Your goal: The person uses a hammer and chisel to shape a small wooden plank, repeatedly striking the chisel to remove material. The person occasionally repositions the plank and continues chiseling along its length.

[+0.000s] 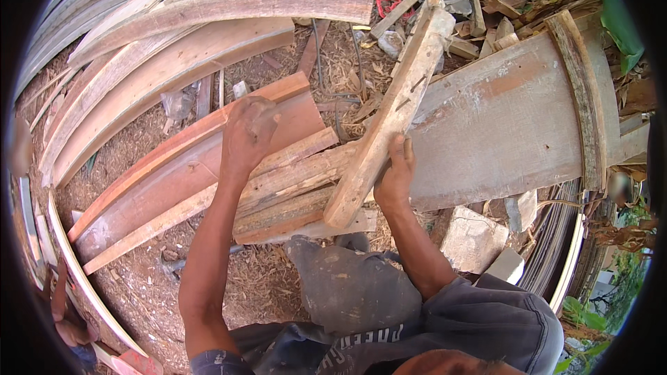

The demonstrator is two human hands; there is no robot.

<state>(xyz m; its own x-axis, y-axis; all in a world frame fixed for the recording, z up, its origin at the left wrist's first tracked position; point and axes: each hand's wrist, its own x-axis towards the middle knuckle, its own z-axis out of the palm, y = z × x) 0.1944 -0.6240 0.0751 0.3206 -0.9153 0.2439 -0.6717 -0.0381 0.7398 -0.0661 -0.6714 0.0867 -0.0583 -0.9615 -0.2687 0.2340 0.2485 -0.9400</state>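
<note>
My right hand (396, 173) grips a rough, weathered timber (368, 153) with nails in it, angled from the middle up toward the top right. My left hand (249, 125) is closed over the upper edge of a reddish board (167, 173); what its fingers hold, if anything, is unclear. Below both hands lie several narrow lengths of wood (292, 177). A large greyish panel (500, 125) lies to the right of the timber, with a bark-edged strip (577, 97) across it.
Curved planks (160, 90) are piled at the upper left, scrap wood (486, 7) at the upper right. A hammer (174, 264) lies on the debris-covered ground at lower left. Concrete pieces (472, 236) are at my right. Another person (69, 312) shows at the left rim.
</note>
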